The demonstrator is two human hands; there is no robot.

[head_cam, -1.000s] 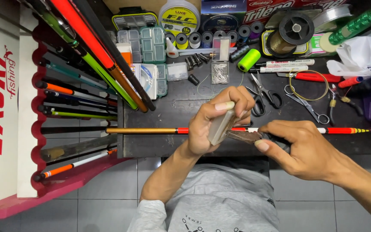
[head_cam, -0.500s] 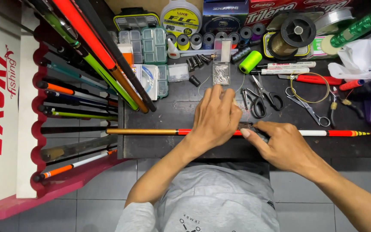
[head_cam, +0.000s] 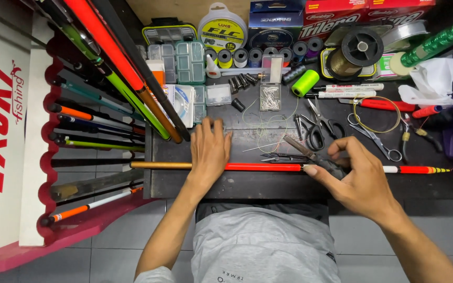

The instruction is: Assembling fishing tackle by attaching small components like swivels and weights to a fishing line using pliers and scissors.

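Dark workbench top [head_cam: 268, 183] over grey tiled floor, cluttered w/ tackle gear; a red scalloped rack [head_cam: 45, 157] of slim rods stands at the left. Across the bench front lies a long thin rod, gold at the left end, red in the middle, white & striped at the right tip [head_cam: 263, 167]. Left hand [head_cam: 209, 152] lies flat, palm down, fingers spread & straight, pressing on the rod near the gold-red join. Right hand [head_cam: 360, 175] has thumb & fingers pinched together on a small dark metal tool [head_cam: 310, 153] right at the rod, just right of centre. Behind: black-handled scissors [head_cam: 318, 126], a neon-green thread spool [head_cam: 305, 83], clear compartment boxes [head_cam: 182, 63], a coil of thin wire [head_cam: 376, 114].
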